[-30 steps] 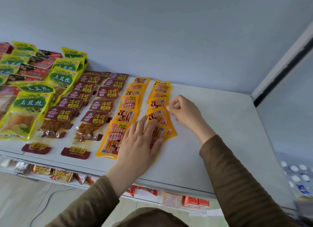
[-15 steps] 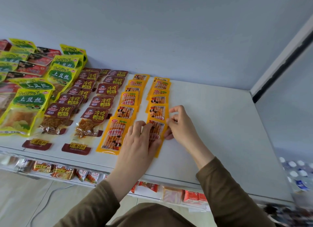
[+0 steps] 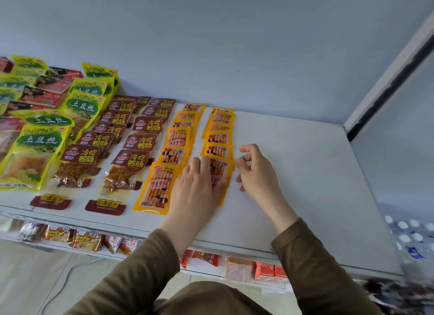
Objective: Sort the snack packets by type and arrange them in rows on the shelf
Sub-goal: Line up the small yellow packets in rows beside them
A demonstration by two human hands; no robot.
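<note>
Snack packets lie in rows on the white shelf [image 3: 305, 185]. Two rows of orange packets run front to back: a left row [image 3: 178, 136] and a right row [image 3: 219, 136]. My left hand [image 3: 196, 192] lies flat, fingers spread, on the front orange packet [image 3: 223, 169] of the right row. My right hand [image 3: 254, 171] hovers just right of that packet, fingers curled and apart, holding nothing. Brown packets [image 3: 137, 143] fill two rows further left, and yellow-green packets [image 3: 35, 148] lie beyond them.
Red packets [image 3: 44, 96] sit at the far left back. A lower shelf [image 3: 234, 265] below the front edge holds more snacks and small orange cartons [image 3: 267, 271]. Bottled water [image 3: 413, 237] stands at the right. The wall closes the shelf's back.
My right hand let go of the right row's edge and drew slightly right, off the packets. My left hand stays pressed on the front orange packet.
</note>
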